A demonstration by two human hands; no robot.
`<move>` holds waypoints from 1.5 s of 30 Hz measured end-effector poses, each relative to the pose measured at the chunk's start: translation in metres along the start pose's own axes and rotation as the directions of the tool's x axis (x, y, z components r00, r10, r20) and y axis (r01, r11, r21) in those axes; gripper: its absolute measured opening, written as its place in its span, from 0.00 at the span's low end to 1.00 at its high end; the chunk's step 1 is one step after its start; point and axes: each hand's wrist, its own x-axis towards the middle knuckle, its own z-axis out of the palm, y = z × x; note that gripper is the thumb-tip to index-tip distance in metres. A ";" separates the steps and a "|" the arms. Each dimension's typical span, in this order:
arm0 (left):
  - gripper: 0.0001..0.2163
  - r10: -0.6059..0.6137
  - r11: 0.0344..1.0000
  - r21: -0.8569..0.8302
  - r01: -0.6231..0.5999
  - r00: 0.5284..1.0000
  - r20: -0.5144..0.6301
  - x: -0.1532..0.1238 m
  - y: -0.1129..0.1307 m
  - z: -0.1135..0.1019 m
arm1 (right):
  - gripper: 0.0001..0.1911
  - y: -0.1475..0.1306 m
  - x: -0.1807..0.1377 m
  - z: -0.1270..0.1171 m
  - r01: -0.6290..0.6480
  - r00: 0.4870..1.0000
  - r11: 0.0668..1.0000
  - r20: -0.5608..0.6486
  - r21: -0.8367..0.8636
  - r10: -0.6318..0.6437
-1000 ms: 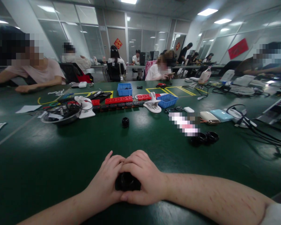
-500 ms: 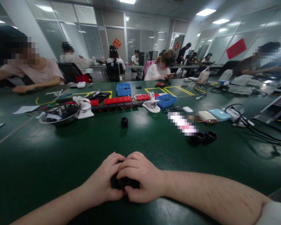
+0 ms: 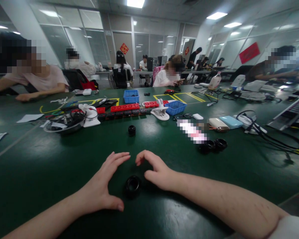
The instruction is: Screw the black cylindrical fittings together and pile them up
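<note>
A small black ring-shaped part [image 3: 133,186] lies on the green table [image 3: 52,166] close to me, between my two hands. My left hand [image 3: 103,186] rests to its left with fingers stretched out, holding nothing. My right hand [image 3: 155,169] sits to its right, fingers curved and apart, also holding nothing. Neither hand touches the part. Another small black part [image 3: 132,129] stands farther out at the table's middle.
Two black rings [image 3: 211,145] lie at the right. Red and black power strips [image 3: 124,109], white clamps [image 3: 160,113], blue baskets [image 3: 131,95], a clear bowl [image 3: 64,122] and cables [image 3: 269,132] cross the far table. Several people sit around it.
Both hands were cupped together over the black part. They have opened and drawn apart, leaving the part lying on the table between them.
</note>
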 end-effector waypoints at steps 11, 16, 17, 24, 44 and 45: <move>0.22 0.163 0.983 0.019 -0.184 0.910 0.381 0.026 0.059 -0.053 | 0.31 0.005 0.011 -0.017 0.149 0.868 0.966 0.496 -0.212 -0.025; 0.23 0.234 0.962 0.027 -0.271 0.875 0.424 0.034 0.063 -0.043 | 0.24 0.008 0.010 -0.005 0.220 0.886 0.943 0.455 -0.248 -0.087; 0.23 0.241 0.960 0.028 -0.280 0.870 0.430 0.035 0.063 -0.041 | 0.22 0.009 0.010 -0.003 0.226 0.888 0.939 0.450 -0.258 -0.090; 0.18 0.155 0.974 0.093 -0.205 0.909 0.387 0.032 0.060 -0.034 | 0.17 0.014 0.009 0.003 0.235 0.912 0.935 0.392 -0.267 -0.118; 0.22 -0.090 0.874 0.482 0.055 0.995 0.050 0.027 0.073 -0.005 | 0.23 0.009 0.002 0.020 0.057 0.984 0.900 0.176 -0.432 0.022; 0.21 -0.074 0.892 0.451 0.043 0.996 0.051 0.027 0.073 -0.009 | 0.23 0.008 0.002 0.020 0.057 0.984 0.902 0.178 -0.427 0.022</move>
